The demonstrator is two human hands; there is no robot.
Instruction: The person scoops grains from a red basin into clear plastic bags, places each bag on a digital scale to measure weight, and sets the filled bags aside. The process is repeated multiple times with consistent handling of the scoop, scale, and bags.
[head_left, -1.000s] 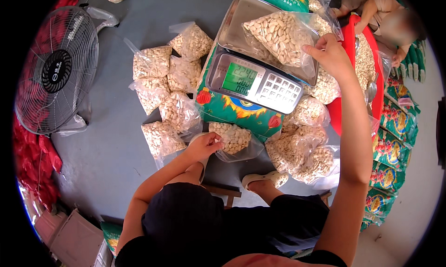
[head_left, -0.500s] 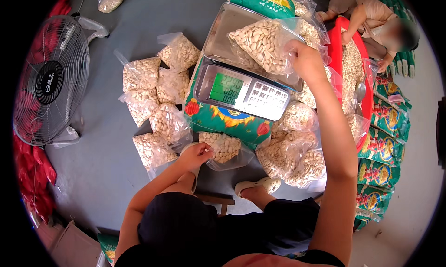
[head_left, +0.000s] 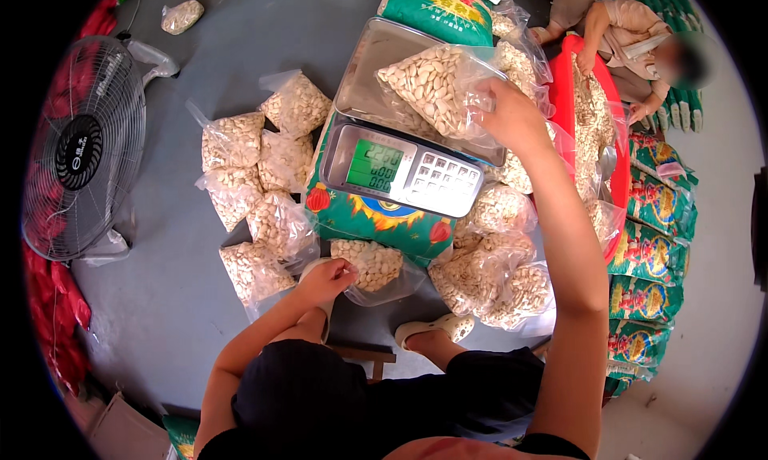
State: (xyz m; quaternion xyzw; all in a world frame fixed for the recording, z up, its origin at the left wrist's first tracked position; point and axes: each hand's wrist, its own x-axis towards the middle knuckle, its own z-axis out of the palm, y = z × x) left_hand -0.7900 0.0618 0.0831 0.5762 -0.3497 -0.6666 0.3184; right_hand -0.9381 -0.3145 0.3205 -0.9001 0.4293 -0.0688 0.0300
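Observation:
My right hand [head_left: 512, 118] is closed on the gathered top of a clear plastic bag of pumpkin seeds [head_left: 428, 84]. The bag rests tilted on, or just over, the metal pan [head_left: 370, 64] of a digital scale [head_left: 444, 178]; its underside is hidden. A lit green display glows on the scale's near side. Lower down, my left hand [head_left: 324, 282] is closed with the fingertips together, beside another bag of seeds [head_left: 374, 266] in front of the scale. Whatever those fingertips may pinch is too small to make out.
Several filled seed bags [head_left: 232, 142] lie left of the scale, more [head_left: 500, 276] to its right. Green printed sacks [head_left: 384, 220] lie under and behind it. A co-worker [head_left: 628, 40] reaches into a red tub [head_left: 563, 88] of seeds. A floor fan [head_left: 84, 148] stands left.
The whole view has shifted slightly, so everything sits a little further left. Both hands keep nearly the same pose, with the right hand still gripping the bag at the scale.

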